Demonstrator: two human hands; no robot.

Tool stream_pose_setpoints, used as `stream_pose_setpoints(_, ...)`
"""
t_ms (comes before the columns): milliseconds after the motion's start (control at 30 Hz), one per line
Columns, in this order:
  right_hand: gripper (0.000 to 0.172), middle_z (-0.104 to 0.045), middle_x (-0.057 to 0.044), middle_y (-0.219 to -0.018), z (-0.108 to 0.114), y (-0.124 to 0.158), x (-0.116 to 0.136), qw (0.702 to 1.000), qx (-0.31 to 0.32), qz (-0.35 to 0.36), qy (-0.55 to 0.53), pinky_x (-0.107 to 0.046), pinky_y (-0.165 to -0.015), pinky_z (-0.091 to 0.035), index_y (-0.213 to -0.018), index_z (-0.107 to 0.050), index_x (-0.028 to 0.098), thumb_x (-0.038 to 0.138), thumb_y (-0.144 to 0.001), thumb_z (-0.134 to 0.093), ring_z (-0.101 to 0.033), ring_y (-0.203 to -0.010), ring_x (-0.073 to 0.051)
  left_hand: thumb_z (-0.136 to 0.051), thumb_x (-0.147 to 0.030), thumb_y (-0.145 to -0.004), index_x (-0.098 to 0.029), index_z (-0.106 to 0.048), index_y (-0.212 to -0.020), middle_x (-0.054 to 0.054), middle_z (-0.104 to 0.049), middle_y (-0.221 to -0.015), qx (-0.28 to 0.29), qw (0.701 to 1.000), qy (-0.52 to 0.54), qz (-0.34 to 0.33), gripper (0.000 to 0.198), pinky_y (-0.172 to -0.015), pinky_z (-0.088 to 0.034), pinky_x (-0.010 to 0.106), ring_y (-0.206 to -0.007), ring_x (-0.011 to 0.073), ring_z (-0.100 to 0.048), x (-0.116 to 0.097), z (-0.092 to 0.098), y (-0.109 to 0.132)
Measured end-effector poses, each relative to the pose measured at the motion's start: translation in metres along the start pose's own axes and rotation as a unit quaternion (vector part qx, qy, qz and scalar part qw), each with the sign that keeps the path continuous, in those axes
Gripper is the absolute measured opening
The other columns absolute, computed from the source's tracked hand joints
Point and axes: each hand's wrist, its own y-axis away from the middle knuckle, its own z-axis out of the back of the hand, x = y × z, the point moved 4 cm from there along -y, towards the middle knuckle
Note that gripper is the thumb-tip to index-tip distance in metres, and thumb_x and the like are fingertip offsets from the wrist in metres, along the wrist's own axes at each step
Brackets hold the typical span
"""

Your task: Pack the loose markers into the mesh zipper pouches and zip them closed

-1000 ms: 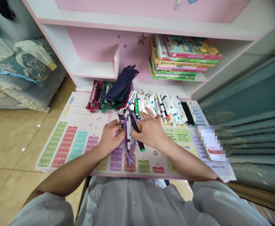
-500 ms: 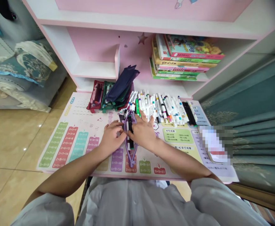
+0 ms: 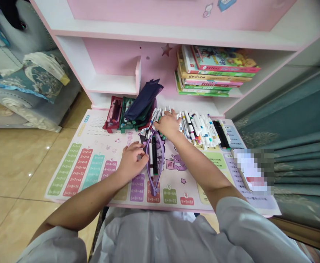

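Note:
A purple zippered pencil case (image 3: 162, 153) lies lengthwise in front of me with its mouth spread. Inside it are a black marker (image 3: 154, 157) and a white marker (image 3: 150, 159) side by side. My left hand (image 3: 134, 157) rests by the case's left edge, thumb and fingers apart, fingertips close to the rim. Over the left part of a pile of white markers (image 3: 200, 126) reaches my right hand (image 3: 169, 124), fingers spread on the pens. Its palm side is hidden, but no pen shows in its grip.
Left of the pile stand a red pen pouch (image 3: 113, 113) and a green pouch (image 3: 125, 109), with dark blue pouches (image 3: 143, 100) stacked on top. Black markers (image 3: 221, 133) lie at the pile's right end. A phone (image 3: 247, 170) is at right; books (image 3: 211, 73) fill the shelf.
My right hand has left the pencil case and moved up and away onto the white markers. The left hand stays beside the case. The view has shifted slightly.

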Motion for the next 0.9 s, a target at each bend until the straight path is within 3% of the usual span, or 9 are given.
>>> stream_pose_setpoints(133, 0.046, -0.049, -0.019, -0.155, -0.011, -0.004, -0.001, 1.0, 0.004, -0.002, 0.02, -0.068, -0.117, -0.026, -0.121, -0.071, 0.01, 0.04, -0.089, -0.056, -0.023, -0.154, -0.038, -0.058, -0.029, -0.084, -0.023, -0.067, -0.066, 0.008, -0.072, -0.126, 0.003, 1.0, 0.002, 0.002, 0.021, -0.117, -0.038, 0.056, -0.137, 0.0311, -0.054, 0.001, 0.0, 0.0)
stream_pose_setpoints(267, 0.047, -0.049, -0.019, -0.155, -0.014, -0.005, 0.0, 1.0, 0.01, -0.008, 0.022, -0.07, -0.117, -0.025, -0.124, -0.07, 0.01, 0.037, -0.088, -0.055, -0.022, -0.155, -0.037, -0.058, -0.03, -0.084, -0.023, -0.066, -0.065, 0.006, -0.072, -0.126, 0.014, 1.0, 0.002, 0.009, 0.022, -0.117, -0.038, 0.056, -0.138, 0.0315, -0.052, -0.001, 0.001, 0.001)
stream_pose_setpoints(367, 0.044, -0.049, -0.018, -0.155, -0.01, -0.004, 0.001, 1.0, 0.005, -0.011, 0.011, -0.069, -0.117, -0.026, -0.119, -0.073, 0.011, 0.036, -0.086, -0.056, -0.022, -0.155, -0.037, -0.058, -0.029, -0.084, -0.024, -0.065, -0.064, 0.005, -0.072, -0.126, 0.011, 1.0, 0.001, 0.011, 0.022, -0.117, -0.04, 0.054, -0.138, 0.0311, -0.053, -0.002, 0.002, 0.001)
stream_pose_setpoints(467, 0.034, -0.05, -0.016, -0.155, 0.003, 0.004, 0.0, 1.0, -0.02, -0.006, -0.009, -0.071, -0.116, -0.026, -0.102, -0.078, 0.014, 0.033, -0.084, -0.056, -0.022, -0.155, -0.038, -0.058, -0.029, -0.084, -0.023, -0.065, -0.064, 0.006, -0.072, -0.126, 0.009, 1.0, 0.003, 0.011, 0.022, -0.116, -0.04, 0.054, -0.138, 0.0311, -0.053, -0.002, 0.002, 0.001)
stream_pose_setpoints(567, 0.025, -0.05, -0.014, -0.155, 0.025, 0.028, -0.002, 0.998, -0.053, 0.007, -0.019, -0.074, -0.114, -0.026, -0.085, -0.079, 0.016, 0.03, -0.081, -0.058, -0.023, -0.154, -0.041, -0.058, -0.029, -0.084, -0.024, -0.065, -0.065, 0.006, -0.072, -0.126, 0.009, 1.0, 0.008, 0.01, 0.021, -0.117, -0.039, 0.055, -0.138, 0.0311, -0.053, -0.001, 0.001, 0.001)
stream_pose_setpoints(700, 0.022, -0.05, -0.008, -0.157, 0.054, 0.082, -0.002, 0.995, -0.083, 0.058, -0.013, -0.069, -0.115, -0.03, -0.066, -0.074, 0.02, 0.029, -0.08, -0.06, -0.024, -0.154, -0.041, -0.058, -0.029, -0.084, -0.023, -0.065, -0.066, 0.007, -0.073, -0.125, 0.003, 1.0, 0.014, 0.012, 0.02, -0.117, -0.038, 0.056, -0.138, 0.0316, -0.053, 0.0, 0.0, 0.001)
stream_pose_setpoints(900, 0.021, -0.053, -0.009, -0.154, 0.064, 0.152, 0.004, 0.989, -0.024, 0.147, 0.024, -0.071, -0.114, -0.031, -0.059, -0.071, 0.023, 0.026, -0.076, -0.061, -0.029, -0.153, -0.042, -0.057, -0.029, -0.083, -0.023, -0.063, -0.063, 0.007, -0.073, -0.124, -0.007, 1.0, 0.016, 0.006, 0.022, -0.116, -0.04, 0.054, -0.138, 0.0326, -0.053, -0.001, 0.001, 0.0)
